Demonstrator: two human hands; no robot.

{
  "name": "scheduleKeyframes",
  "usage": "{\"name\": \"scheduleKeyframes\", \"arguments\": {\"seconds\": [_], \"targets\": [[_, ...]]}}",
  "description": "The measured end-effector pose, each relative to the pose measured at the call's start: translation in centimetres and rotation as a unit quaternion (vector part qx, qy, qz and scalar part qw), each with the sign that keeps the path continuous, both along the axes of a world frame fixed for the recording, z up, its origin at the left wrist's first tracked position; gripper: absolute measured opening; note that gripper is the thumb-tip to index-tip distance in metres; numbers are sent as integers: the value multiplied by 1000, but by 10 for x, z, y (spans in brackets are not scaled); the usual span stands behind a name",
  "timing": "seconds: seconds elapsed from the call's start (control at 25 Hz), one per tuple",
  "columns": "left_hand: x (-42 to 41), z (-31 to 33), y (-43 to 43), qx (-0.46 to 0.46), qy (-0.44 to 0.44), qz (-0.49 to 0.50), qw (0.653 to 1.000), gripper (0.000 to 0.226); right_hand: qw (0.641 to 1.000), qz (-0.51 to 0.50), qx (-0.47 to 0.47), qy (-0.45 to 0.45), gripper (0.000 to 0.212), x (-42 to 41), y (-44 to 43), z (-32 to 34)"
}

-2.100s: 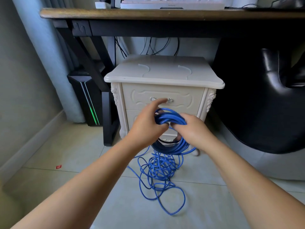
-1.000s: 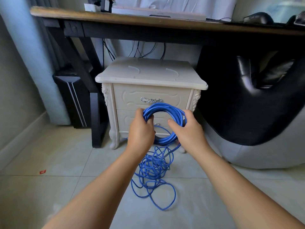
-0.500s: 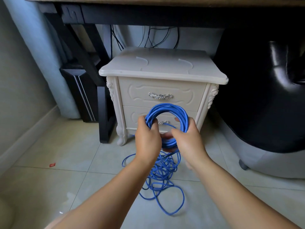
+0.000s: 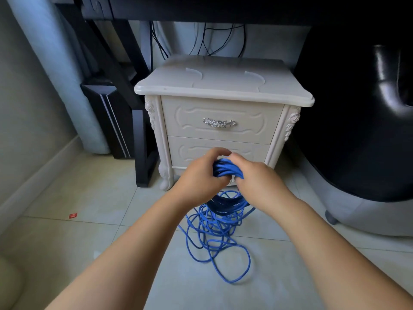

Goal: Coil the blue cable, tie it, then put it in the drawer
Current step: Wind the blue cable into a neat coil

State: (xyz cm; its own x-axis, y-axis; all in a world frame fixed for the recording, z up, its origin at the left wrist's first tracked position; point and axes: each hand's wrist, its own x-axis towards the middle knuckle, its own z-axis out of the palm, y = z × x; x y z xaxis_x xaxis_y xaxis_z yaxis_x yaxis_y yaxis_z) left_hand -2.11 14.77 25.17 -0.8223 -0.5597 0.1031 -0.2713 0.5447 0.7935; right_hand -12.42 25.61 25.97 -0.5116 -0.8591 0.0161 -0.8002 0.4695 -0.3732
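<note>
1. Nightstand [image 4: 223, 86] on the floor [image 4: 89, 198], with the top drawer [image 4: 190, 113] and lower drawer [image 4: 192, 151] both closed. One hand must be freed later to open a drawer.
2. Blue cable [image 4: 225, 170]: a bundle of loops is held up in front of the lower drawer. The rest is a loose tangle on the floor just below, so coiling looks unfinished.
3. Best approach: feed the slack up one loop at a time, match the loop size, and let twists run out. Don't yank, because the tangle may knot.
4. Left hand [image 4: 199, 180] has its fingers [image 4: 220, 152] curled round the bundle's left side. Right hand [image 4: 259, 182] grips the right side.
5. Hidden: the hands cover most of the bundle and the lower drawer's handle. The loop count is unclear, and no cable ends or tie are visible.
</note>
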Motion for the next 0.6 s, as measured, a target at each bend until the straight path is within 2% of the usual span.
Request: {"name": "scheduleKeyframes", "arguments": {"seconds": [0.08, 0.12, 0.16, 0.24, 0.32, 0.4, 0.6], "targets": [[-1, -1, -1, -30, -15, 21, 999, 27, 999, 7, -18, 45, 34, 5, -3, -1], [-2, -2, -1, -23, -4, 41, 999, 17, 998, -11, -48, 30, 26, 4, -5, -2], [-3, -3, -1, 15, 16, 63, 998, 10, 995, -45, -86, -21, 18, 3, -6, -1], [-5, -2, -1, 131, 69, 113, 982, 8, 965, -115, -161, -172, 10, -4, -8, -1], [-5, -1, -1, 201, 106, 158, 961, 6, 930, -132, -172, -296, 6, -4, -7, -2], [-5, -1, -1, 240, 139, 186, 942, 7, 908, -136, -174, -357, 6, 0, -9, -10], [-4, 1, 1, 293, 195, 256, 900, 14, 871, -161, -186, -424, 20, 9, -16, -19]]}}
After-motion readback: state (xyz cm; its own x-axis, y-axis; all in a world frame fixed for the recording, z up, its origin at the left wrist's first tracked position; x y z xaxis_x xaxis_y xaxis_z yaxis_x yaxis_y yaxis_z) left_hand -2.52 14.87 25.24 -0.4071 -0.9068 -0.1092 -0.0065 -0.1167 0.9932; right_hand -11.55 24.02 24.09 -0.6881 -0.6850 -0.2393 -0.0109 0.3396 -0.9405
